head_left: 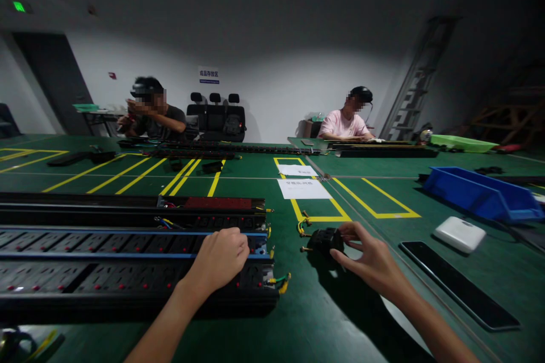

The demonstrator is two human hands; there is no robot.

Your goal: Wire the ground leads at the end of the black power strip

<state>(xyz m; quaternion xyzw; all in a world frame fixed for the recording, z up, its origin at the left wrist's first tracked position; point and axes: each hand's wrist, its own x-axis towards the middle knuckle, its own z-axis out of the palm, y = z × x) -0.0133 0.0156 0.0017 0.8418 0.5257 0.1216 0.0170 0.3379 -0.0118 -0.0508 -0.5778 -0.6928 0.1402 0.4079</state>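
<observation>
My left hand (224, 255) is closed above the blue-edged socket strip (119, 243), its fingers curled down. What those fingers hold, if anything, is hidden. To the right of the strips, my right hand (370, 255) has thumb and fingers around a small black block-shaped part (327, 240) just over the green table. Beside that part are a yellow wire (301, 228) and a brass-coloured screw-like piece (305, 249). The nearest black socket strip (114, 281) has a row of red buttons and a green-yellow wire (281, 280) at its right end.
White paper sheets (304, 189) lie ahead, within yellow tape lines. At right are a blue bin (481, 195), a white case (460, 234) and a dark phone-like slab (460, 283). Two people (347, 119) work across the table (306, 323), near more long strips.
</observation>
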